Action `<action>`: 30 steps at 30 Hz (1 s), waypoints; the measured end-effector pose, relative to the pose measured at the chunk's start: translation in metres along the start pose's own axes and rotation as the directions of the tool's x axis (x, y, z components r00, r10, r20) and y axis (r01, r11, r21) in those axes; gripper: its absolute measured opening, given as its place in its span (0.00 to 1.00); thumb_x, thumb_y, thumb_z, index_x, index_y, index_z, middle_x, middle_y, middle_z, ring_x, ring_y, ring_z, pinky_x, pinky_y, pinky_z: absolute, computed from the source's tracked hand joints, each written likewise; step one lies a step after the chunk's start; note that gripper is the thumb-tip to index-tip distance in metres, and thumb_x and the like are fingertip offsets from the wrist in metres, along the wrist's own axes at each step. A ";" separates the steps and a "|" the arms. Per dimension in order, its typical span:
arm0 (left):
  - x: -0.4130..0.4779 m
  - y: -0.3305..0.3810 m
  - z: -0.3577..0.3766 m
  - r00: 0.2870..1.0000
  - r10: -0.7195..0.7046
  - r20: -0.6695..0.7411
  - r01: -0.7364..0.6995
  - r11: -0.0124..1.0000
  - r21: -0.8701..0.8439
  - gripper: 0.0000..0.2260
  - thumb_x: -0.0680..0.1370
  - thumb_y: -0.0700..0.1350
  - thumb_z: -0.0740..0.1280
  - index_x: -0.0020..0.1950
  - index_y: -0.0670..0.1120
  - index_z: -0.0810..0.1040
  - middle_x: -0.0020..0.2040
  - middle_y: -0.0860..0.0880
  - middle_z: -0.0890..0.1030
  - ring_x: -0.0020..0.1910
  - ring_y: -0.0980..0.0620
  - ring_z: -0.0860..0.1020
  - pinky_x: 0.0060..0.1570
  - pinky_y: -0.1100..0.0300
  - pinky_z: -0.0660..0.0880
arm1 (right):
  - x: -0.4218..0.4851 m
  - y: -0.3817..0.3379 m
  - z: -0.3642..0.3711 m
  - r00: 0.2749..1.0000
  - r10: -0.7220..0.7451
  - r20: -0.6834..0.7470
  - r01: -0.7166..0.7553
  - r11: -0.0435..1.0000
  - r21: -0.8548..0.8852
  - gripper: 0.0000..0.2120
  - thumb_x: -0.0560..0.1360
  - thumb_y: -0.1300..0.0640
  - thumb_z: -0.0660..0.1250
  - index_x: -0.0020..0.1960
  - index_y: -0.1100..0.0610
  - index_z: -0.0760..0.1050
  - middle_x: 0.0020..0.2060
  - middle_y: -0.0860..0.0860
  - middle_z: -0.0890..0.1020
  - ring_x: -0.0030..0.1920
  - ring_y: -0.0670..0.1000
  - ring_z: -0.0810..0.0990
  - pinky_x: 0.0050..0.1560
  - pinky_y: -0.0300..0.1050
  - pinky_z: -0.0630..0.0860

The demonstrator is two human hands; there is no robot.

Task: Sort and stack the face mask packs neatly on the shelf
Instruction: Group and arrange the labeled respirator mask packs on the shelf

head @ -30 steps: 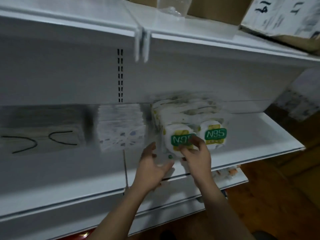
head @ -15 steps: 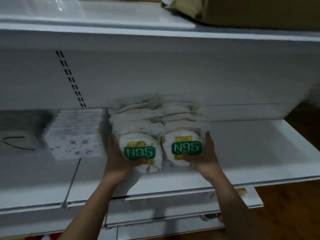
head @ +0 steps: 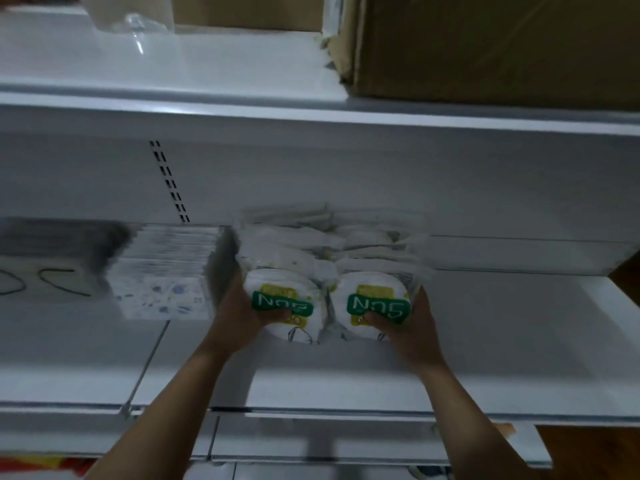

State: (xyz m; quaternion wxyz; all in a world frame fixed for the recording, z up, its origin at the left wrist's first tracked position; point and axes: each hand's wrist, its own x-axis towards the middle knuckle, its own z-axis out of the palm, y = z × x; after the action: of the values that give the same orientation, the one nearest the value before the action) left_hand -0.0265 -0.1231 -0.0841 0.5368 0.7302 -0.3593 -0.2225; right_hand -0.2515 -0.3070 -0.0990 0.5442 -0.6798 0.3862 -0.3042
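Two rows of white N95 mask packs with green labels stand side by side on the white middle shelf [head: 485,341]. My left hand [head: 239,317] grips the outer left side of the left row [head: 280,285], its thumb across the front pack's label. My right hand [head: 412,327] grips the outer right side of the right row [head: 377,289], thumb on that front label. Both hands squeeze the rows together. To the left stands a stack of white packs with blue and grey specks [head: 166,268].
Further left lies a dark grey stack of masks with black ear loops [head: 52,258]. A cardboard box [head: 485,46] and a clear plastic bag [head: 135,15] sit on the upper shelf. A lower shelf edge [head: 346,445] juts out below. Wooden floor shows at right.
The camera has moved closer. A second ago both hands touched the front of the left row; they have since spread to the outer sides of the two rows and hold them there.
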 end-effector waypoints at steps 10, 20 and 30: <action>-0.019 -0.009 0.006 0.994 -0.026 -0.104 0.016 0.996 -0.091 0.33 0.62 0.37 0.82 0.64 0.42 0.74 0.54 0.48 0.84 0.53 0.54 0.83 0.49 0.62 0.81 | -0.005 0.005 -0.011 0.994 0.062 0.091 -0.067 0.997 0.045 0.51 0.51 0.43 0.83 0.71 0.44 0.65 0.59 0.45 0.80 0.58 0.49 0.80 0.54 0.60 0.80; -0.013 0.001 0.021 0.987 -0.073 -0.143 0.065 0.996 -0.061 0.23 0.65 0.37 0.80 0.57 0.47 0.78 0.51 0.51 0.85 0.52 0.54 0.83 0.50 0.60 0.80 | -0.007 0.005 0.009 0.999 0.031 0.032 -0.033 0.998 0.055 0.36 0.64 0.56 0.81 0.61 0.36 0.64 0.54 0.40 0.80 0.55 0.46 0.80 0.48 0.42 0.78; -0.038 0.006 0.033 0.952 -0.112 -0.285 0.095 0.993 -0.073 0.35 0.60 0.44 0.83 0.63 0.50 0.71 0.54 0.54 0.81 0.54 0.55 0.81 0.54 0.56 0.78 | -0.008 0.006 0.001 0.997 0.005 0.074 -0.011 0.997 0.082 0.32 0.66 0.60 0.78 0.60 0.38 0.66 0.54 0.38 0.78 0.52 0.35 0.78 0.43 0.30 0.77</action>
State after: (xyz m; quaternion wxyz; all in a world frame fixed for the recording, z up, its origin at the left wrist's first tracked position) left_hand -0.0763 -0.1163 -0.0913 0.5921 0.7568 -0.2316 -0.1517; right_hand -0.2556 -0.3003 -0.1048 0.5867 -0.6661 0.3558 -0.2925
